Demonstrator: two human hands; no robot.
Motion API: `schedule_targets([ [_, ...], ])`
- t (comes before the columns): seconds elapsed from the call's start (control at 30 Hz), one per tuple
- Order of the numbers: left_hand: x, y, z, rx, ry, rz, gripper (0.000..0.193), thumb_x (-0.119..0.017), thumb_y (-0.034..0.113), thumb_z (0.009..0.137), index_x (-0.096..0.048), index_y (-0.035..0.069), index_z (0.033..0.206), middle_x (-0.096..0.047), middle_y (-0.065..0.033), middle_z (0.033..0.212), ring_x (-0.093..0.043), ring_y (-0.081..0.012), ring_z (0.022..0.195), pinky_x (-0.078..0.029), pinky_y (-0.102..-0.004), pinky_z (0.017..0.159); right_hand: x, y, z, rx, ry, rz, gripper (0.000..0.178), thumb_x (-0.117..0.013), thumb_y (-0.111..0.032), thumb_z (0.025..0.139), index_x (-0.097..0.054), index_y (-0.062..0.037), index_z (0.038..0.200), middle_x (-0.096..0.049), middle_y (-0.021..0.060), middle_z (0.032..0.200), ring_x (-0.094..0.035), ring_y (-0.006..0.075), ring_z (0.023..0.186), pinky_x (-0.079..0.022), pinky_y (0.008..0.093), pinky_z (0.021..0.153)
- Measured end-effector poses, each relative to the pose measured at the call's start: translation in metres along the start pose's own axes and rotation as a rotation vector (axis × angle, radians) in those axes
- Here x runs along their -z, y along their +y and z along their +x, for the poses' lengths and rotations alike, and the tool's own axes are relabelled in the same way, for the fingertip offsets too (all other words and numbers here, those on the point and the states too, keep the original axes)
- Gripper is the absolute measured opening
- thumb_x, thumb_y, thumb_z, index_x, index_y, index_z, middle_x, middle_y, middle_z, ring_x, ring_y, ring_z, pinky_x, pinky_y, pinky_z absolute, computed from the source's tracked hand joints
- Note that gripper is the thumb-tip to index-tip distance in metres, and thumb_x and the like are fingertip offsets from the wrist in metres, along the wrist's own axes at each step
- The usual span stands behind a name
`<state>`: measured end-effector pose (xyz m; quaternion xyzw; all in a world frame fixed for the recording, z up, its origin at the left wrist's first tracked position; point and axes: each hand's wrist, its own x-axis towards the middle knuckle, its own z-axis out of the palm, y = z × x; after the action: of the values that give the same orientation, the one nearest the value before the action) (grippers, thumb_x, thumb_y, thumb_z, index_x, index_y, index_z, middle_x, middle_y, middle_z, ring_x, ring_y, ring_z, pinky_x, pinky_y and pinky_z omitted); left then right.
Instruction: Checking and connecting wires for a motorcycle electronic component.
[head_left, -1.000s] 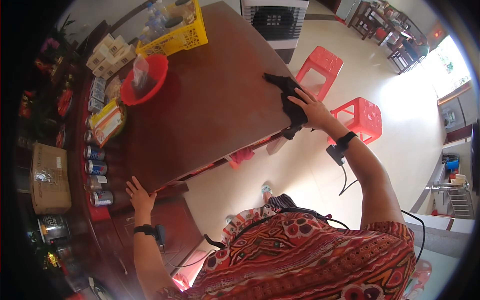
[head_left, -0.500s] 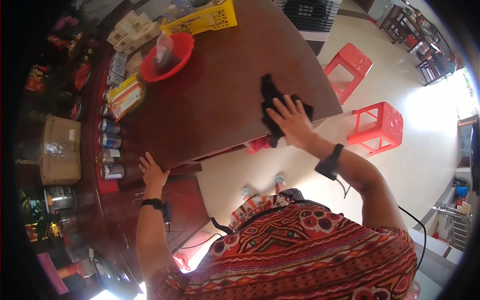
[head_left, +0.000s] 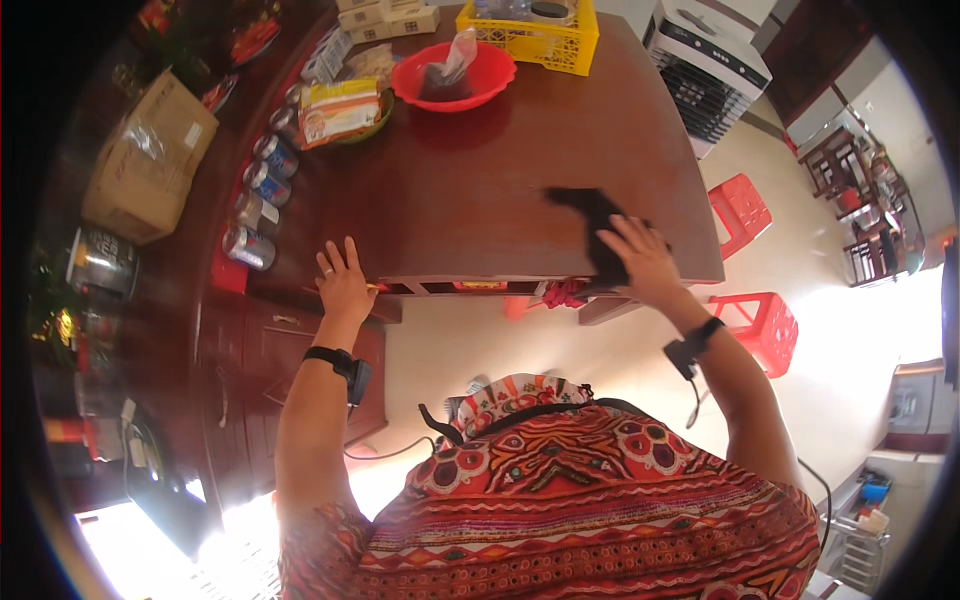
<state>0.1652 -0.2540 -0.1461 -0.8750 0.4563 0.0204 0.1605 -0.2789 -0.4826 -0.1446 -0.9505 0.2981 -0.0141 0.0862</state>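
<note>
My right hand (head_left: 645,262) lies with outstretched, spread fingers on a black cloth (head_left: 592,212). The crumpled cloth is spread on the dark brown tabletop (head_left: 480,190), near its front edge toward the right, and its outline is a little blurred. At the front edge further left, my left hand (head_left: 345,285) rests with fingers apart and grips nothing. Several drink cans (head_left: 265,185) stand in a row to the left of that hand. Below the edge, a bunched red cloth (head_left: 565,293) shows in an open slot under the tabletop.
A red bowl (head_left: 490,80) holding a plastic bag sits at the back, beside a yellow crate (head_left: 575,45) and a yellow food packet (head_left: 340,108). Two red stools (head_left: 742,212) and an air cooler (head_left: 708,75) stand right of the table. A cardboard box (head_left: 150,160) is at left.
The view has turned, so the table and the things on it appear rotated and shifted. My right hand stays on the black cloth near the front right; my left hand remains at the front edge.
</note>
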Motion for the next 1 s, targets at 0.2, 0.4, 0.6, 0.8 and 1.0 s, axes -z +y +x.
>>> schedule_targets([
  [0.2,0.042,0.005,0.016,-0.016,0.077,0.099,0.105,-0.079,0.034,0.076,-0.012,0.010,0.153,-0.019,-0.0255,0.155,-0.029,-0.0457,0.139,-0.045,-0.0550,0.097,-0.008,0.052,-0.039,-0.405,0.003,-0.052,0.108,-0.087,-0.022,0.059,-0.027,-0.0262,0.149,-0.024,0.0116,0.156,-0.030,0.0378,0.140,-0.037,0.0531,0.106],
  [0.4,0.049,0.016,0.020,-0.021,0.056,0.086,0.104,-0.079,0.036,0.075,-0.016,0.007,0.152,-0.019,-0.0281,0.154,-0.026,-0.0481,0.139,-0.041,-0.0586,0.099,-0.016,-0.020,0.009,-0.352,-0.068,-0.133,0.089,-0.080,-0.015,0.065,-0.038,-0.0120,0.143,-0.041,0.0179,0.145,-0.050,0.0380,0.119,-0.046,0.0463,0.095],
  [0.6,0.058,0.083,-0.008,-0.372,0.189,-0.538,0.102,-0.078,0.031,0.075,-0.017,0.006,0.152,-0.013,-0.0237,0.157,-0.017,-0.0424,0.144,-0.026,-0.0562,0.112,0.003,-0.076,0.053,-0.169,0.063,0.460,0.083,-0.079,-0.016,0.068,-0.041,-0.0083,0.141,-0.049,0.0182,0.136,-0.047,0.0393,0.121,-0.041,0.0426,0.103],
  [0.8,0.050,0.186,-0.047,-0.887,0.138,-0.480,0.085,-0.065,0.045,0.083,-0.027,0.010,0.150,-0.021,-0.0212,0.155,-0.016,-0.0407,0.145,-0.019,-0.0594,0.112,-0.006,-0.078,0.041,-0.051,0.258,0.737,0.078,-0.073,-0.028,0.079,-0.036,-0.0089,0.145,-0.034,0.0233,0.148,-0.032,0.0412,0.137,-0.033,0.0433,0.110],
  [1.0,0.042,0.240,-0.063,-1.069,-0.001,-0.214,0.080,-0.061,0.050,0.086,-0.028,0.016,0.151,-0.027,-0.0171,0.153,-0.027,-0.0393,0.138,-0.026,-0.0542,0.110,-0.086,-0.044,-0.077,-0.506,0.237,0.251,0.054,-0.058,-0.031,0.093,-0.044,-0.0109,0.141,-0.034,0.0164,0.150,-0.028,0.0359,0.140,-0.025,0.0498,0.114],
])
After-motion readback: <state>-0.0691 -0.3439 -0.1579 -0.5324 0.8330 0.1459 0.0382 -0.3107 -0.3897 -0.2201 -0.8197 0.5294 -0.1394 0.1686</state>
